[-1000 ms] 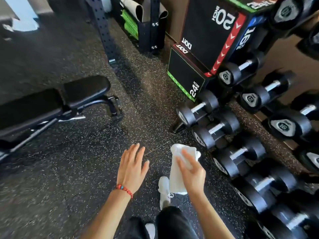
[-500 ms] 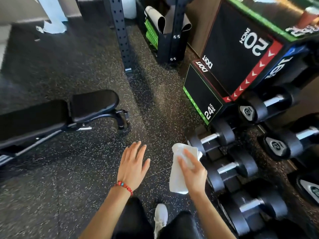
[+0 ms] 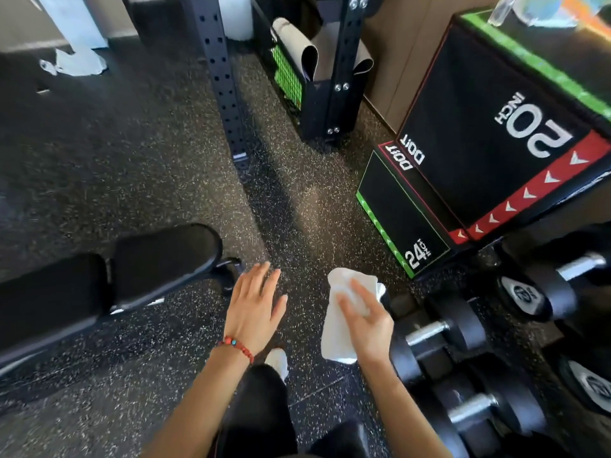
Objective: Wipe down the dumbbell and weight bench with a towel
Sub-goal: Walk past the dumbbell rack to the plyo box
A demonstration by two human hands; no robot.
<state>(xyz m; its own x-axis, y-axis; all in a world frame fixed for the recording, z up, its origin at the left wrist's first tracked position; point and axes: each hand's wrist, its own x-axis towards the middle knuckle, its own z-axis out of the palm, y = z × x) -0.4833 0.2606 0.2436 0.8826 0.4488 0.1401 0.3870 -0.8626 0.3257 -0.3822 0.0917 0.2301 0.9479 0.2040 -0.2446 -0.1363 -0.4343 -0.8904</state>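
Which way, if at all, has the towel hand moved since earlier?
Yes. The right hand with the towel has moved forward, nearer the plyo box.

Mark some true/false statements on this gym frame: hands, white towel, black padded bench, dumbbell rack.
1. The right hand grips the white cloth towel. True.
2. The left hand presses on the black padded weight bench. False: it hangs open in the air above the speckled rubber floor, holding nothing.
3. The towel touches a black dumbbell with a steel handle. False: it is held in the air, left of the rack.
4. The bench lies to the person's left, the dumbbells to the right. True.
5. The left wrist wears a red bead bracelet. True.
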